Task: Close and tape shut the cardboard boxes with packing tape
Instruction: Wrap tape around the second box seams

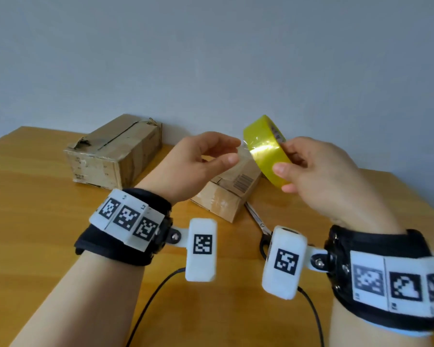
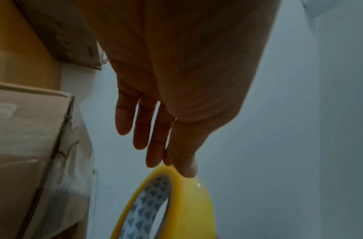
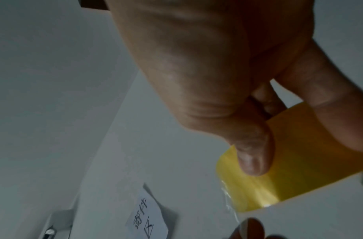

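The right hand [image 1: 318,169] grips the yellow roll of packing tape [image 1: 266,151]; the left hand [image 1: 198,159], fingers loosely curled, picks at its edge, where thin film could split or restick

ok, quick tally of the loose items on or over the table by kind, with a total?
Brown cardboard boxes: 2, one at the wall, one nearer under the hands.
Yellow packing tape rolls: 1, gripped by the right hand.
Metal scissors with black handles: 1.
Total: 4
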Demonstrator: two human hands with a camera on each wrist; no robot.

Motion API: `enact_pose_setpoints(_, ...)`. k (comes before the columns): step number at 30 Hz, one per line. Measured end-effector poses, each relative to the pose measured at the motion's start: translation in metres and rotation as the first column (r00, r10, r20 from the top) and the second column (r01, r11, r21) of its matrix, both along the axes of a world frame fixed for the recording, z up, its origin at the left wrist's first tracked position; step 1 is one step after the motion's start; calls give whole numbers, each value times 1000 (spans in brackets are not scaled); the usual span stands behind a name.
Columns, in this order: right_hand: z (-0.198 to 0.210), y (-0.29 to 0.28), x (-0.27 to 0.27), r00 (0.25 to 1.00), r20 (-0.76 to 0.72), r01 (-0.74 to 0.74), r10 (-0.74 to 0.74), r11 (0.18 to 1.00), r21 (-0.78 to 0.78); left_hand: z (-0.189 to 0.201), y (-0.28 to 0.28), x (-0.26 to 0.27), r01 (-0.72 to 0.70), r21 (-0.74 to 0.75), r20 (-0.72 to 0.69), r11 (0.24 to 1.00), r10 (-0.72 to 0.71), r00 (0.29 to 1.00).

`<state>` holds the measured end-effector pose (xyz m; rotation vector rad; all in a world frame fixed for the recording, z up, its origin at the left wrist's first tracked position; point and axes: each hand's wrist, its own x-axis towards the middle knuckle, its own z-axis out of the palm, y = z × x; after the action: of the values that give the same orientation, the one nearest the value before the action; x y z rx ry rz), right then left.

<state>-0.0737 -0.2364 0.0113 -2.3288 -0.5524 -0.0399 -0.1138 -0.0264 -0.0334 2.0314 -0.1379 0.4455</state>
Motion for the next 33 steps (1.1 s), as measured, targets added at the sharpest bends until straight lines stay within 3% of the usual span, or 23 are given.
enact_pose_setpoints(8,-11,21,2,993,96,-62,68,996,-70,-4,4,2,-46,-210,-2,977,46,999)
enact_pose_setpoints(13,-14,23,7,965,264,28,9,990,-135,-8,5,7,-40,-279,-46,959,29,999)
enact_pose_setpoints(16,-18,22,11,940,341,55,-23,995,-85,-7,5,7,15,-415,-61,910,-45,997)
enact_pose_setpoints(19,-20,26,12,894,447,47,-16,997,-59,0,1,5,107,-661,-52,742,-188,981)
enact_pose_setpoints(21,-21,28,11,871,491,3,14,999,-33,3,1,5,136,-750,-11,647,-218,976)
enact_pose_setpoints(23,-20,29,11,893,442,-89,77,996,4,5,3,4,170,-797,47,580,-222,974)
enact_pose_setpoints(26,-20,27,11,950,256,-213,180,971,108,7,8,2,188,-798,74,572,-217,973)
enact_pose_setpoints(28,-23,28,14,956,239,-224,171,950,215,6,11,1,202,-791,83,578,-224,971)
enact_pose_setpoints(33,-24,32,13,927,362,-50,-101,922,385,3,14,2,253,-770,132,586,-242,961)
